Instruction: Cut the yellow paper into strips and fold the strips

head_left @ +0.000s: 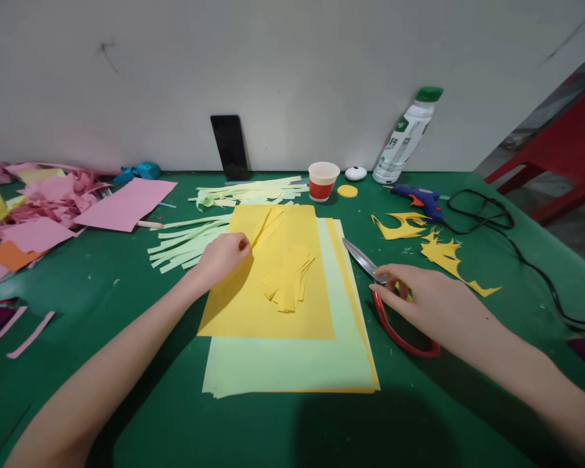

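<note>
A pale wall [292, 71] filled the top of the frame, and below it we looked over a green tabletop [141, 351]. At the far left lay loose pink paper [127, 205], and nearer the middle, pale green strips [185, 250] fanned out.

Left of centre, our left hand [224, 257] had its fingers curled in tight and seemed to pinch the lower end of a yellow strip [262, 227], which lay over the upper part of a yellow sheet [253, 312] at mid-frame. We judged the strip nearly weightless, limp and quick to crease or tear, best taken lightly by one end between thumb and fingertip. Cut yellow pieces [286, 283] were heaped just below it; pale green sheets [292, 367] showed underneath.

Right of centre, our right hand [426, 292] had thumb and forefinger drawn nearly together about the pivot of the red-handled scissors [365, 262]. Those we thought stiff, smooth and somewhat heavier, surest held by the loops. Yellow scraps [446, 255] lay beyond, below a blue glue gun [426, 198].
</note>
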Tool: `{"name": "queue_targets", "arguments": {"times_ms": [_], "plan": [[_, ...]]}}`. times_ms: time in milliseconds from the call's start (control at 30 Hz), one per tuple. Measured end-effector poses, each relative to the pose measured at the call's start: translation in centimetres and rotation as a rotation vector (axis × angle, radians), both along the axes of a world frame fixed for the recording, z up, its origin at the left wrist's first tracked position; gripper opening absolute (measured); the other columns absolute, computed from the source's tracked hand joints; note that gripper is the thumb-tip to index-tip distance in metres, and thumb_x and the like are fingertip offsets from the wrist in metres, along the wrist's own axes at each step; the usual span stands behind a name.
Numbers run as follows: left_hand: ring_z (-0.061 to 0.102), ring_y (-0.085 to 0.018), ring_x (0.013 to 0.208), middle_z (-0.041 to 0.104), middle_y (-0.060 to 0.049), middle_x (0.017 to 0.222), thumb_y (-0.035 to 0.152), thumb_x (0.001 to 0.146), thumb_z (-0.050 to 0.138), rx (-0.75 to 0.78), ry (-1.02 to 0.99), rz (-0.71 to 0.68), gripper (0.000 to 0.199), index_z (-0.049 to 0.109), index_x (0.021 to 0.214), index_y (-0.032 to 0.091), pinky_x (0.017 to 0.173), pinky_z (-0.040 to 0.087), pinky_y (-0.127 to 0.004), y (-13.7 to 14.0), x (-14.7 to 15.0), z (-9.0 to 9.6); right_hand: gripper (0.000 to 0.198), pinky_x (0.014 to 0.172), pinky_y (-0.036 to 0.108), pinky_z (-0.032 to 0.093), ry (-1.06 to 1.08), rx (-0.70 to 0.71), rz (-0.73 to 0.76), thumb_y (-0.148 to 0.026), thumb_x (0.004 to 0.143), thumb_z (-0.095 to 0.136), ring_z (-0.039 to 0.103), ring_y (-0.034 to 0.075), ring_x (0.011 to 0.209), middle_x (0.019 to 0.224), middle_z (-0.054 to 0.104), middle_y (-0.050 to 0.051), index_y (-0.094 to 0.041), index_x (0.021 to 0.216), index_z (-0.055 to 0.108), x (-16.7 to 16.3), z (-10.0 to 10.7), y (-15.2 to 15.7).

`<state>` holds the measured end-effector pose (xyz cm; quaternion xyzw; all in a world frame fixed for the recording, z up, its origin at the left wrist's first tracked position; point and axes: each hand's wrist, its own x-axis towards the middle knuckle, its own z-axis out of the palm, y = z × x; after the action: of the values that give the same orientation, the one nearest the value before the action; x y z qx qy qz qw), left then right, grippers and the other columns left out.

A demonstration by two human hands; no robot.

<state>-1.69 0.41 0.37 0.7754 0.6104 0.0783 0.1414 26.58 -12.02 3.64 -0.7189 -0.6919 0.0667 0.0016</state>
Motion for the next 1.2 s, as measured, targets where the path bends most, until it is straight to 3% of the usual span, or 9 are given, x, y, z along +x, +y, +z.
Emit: {"name": "queue_targets", "arguments": {"times_ms": [233, 333, 400, 467, 733, 867, 1033, 1100, 1200], "plan": [[0.056, -0.017, 0.069, 0.065, -0.005, 0.077, 0.041, 0.075, 0.053, -0.009, -0.284, -0.064, 0.025, 0.058, 0.071, 0.017, 0.058, 0.038, -0.025, -1.2, 1.3, 2.3, 0.021, 0.055, 0.027, 0.046, 0.557, 0.056, 0.187, -0.031, 0.084, 0.044, 0.058, 0.015, 0.063, 0.082, 0.068, 0.003, -0.021, 0.081, 0.062, -2.3, 1.0, -0.2], [0.055, -0.012, 0.06, 0.066, -0.004, 0.077, 0.046, 0.077, 0.053, -0.194, -0.549, -0.139, 0.029, 0.055, 0.076, 0.016, 0.051, 0.037, -0.022, -4.0, 3.0, 4.0, 0.021, 0.06, 0.027, 0.049, 0.66, 0.16, 0.21, -0.032, 0.083, 0.047, 0.059, 0.015, 0.071, 0.095, 0.066, 0.004, -0.021, 0.094, 0.06, -3.5, 1.0, -0.3], [0.054, -0.011, 0.059, 0.067, -0.004, 0.08, 0.04, 0.078, 0.054, -0.356, -0.736, -0.17, 0.024, 0.052, 0.08, 0.017, 0.05, 0.037, -0.021, -6.1, 4.0, 5.0, 0.032, 0.066, 0.031, 0.051, 0.68, 0.263, 0.223, -0.034, 0.08, 0.051, 0.06, 0.016, 0.076, 0.107, 0.062, 0.007, -0.02, 0.108, 0.055, -4.2, 0.9, -0.5], [0.055, -0.012, 0.064, 0.067, -0.002, 0.073, 0.037, 0.08, 0.054, -0.392, -0.799, -0.286, 0.02, 0.053, 0.081, 0.017, 0.055, 0.039, -0.022, -7.8, 4.7, 5.6, 0.043, 0.074, 0.034, 0.051, 0.707, 0.346, 0.258, -0.036, 0.078, 0.053, 0.06, 0.018, 0.084, 0.112, 0.06, 0.01, -0.017, 0.116, 0.05, -4.8, 0.7, -0.9], [0.049, -0.012, 0.062, 0.06, 0.0, 0.062, 0.019, 0.076, 0.063, -0.037, -0.686, -0.579, 0.007, 0.065, 0.069, 0.017, 0.055, 0.039, -0.022, -9.7, 5.2, 5.4, 0.043, 0.067, 0.03, 0.054, 0.889, 0.364, 0.159, -0.032, 0.07, 0.062, 0.062, 0.019, 0.085, 0.105, 0.064, 0.009, -0.02, 0.109, 0.051, -5.7, 0.7, -2.3], [0.049, -0.013, 0.071, 0.062, -0.003, 0.074, 0.017, 0.077, 0.062, 0.17, -0.609, -0.724, 0.004, 0.066, 0.074, 0.017, 0.063, 0.041, -0.023, -9.8, 5.2, 5.1, 0.021, 0.07, 0.028, 0.053, 0.821, 0.428, 0.308, -0.022, 0.073, 0.061, 0.063, 0.016, 0.08, 0.09, 0.068, 0.005, -0.02, 0.093, 0.059, -5.3, 0.7, -2.1], [0.045, -0.015, 0.078, 0.055, -0.005, 0.082, 0.019, 0.077, 0.062, 0.475, -0.456, -0.691, 0.007, 0.068, 0.075, 0.021, 0.066, 0.04, -0.024, -10.1, 5.1, 5.0, 0.005, 0.065, 0.025, 0.052, 0.793, 0.483, 0.426, -0.016, 0.074, 0.061, 0.063, 0.014, 0.069, 0.074, 0.068, 0.003, -0.02, 0.077, 0.062, -5.4, 1.1, -2.1], [0.048, -0.016, 0.084, 0.059, -0.005, 0.088, 0.021, 0.077, 0.062, 0.487, -0.438, -0.716, 0.007, 0.068, 0.073, 0.02, 0.073, 0.042, -0.027, -10.1, 5.1, 4.9, 0.007, 0.062, 0.023, 0.052, 0.818, 0.507, 0.427, -0.013, 0.072, 0.061, 0.062, 0.013, 0.065, 0.07, 0.067, 0.001, -0.021, 0.074, 0.062, -5.5, 1.4, -2.3], [0.056, -0.013, 0.081, 0.066, -0.002, 0.083, 0.021, 0.08, 0.059, 0.358, -0.474, -0.761, 0.01, 0.066, 0.073, 0.017, 0.092, 0.037, -0.035, -9.9, 5.1, 4.9, 0.011, 0.059, 0.022, 0.05, 0.901, 0.523, 0.372, -0.01, 0.072, 0.059, 0.06, 0.011, 0.061, 0.064, 0.065, -0.001, -0.021, 0.069, 0.06, -5.3, 1.9, -2.4]]}}
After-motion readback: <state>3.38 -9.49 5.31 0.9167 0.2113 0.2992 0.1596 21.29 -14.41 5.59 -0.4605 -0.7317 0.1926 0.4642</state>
